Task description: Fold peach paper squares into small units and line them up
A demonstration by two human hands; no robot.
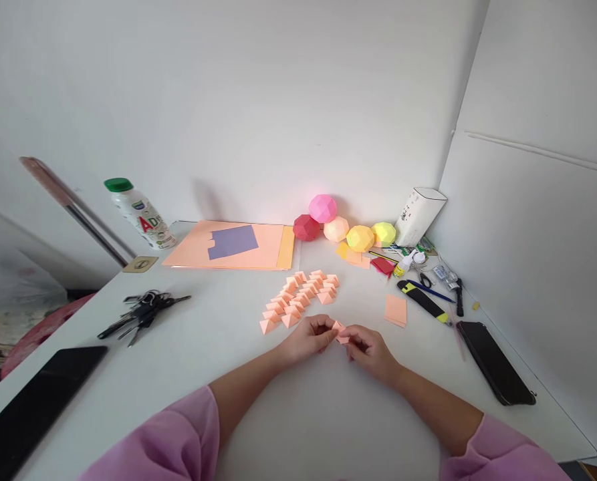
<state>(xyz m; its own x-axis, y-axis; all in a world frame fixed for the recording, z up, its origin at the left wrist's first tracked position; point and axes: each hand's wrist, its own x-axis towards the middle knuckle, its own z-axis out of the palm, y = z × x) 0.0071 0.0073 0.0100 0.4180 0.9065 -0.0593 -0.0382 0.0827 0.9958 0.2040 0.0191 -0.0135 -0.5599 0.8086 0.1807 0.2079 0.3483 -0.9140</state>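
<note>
I look forward and down from the wearer's head. The tabletop [238,394] spans my lower frame.

See a white bottle [142,215] with a green lid on the bench [228,300]. Spot a small tan square [140,264] just in front of the bottle, then a bunch of keys [148,310] nearer. Find a pole [77,214] left of the bottle, and a black phone [496,364] far to its right.
</note>
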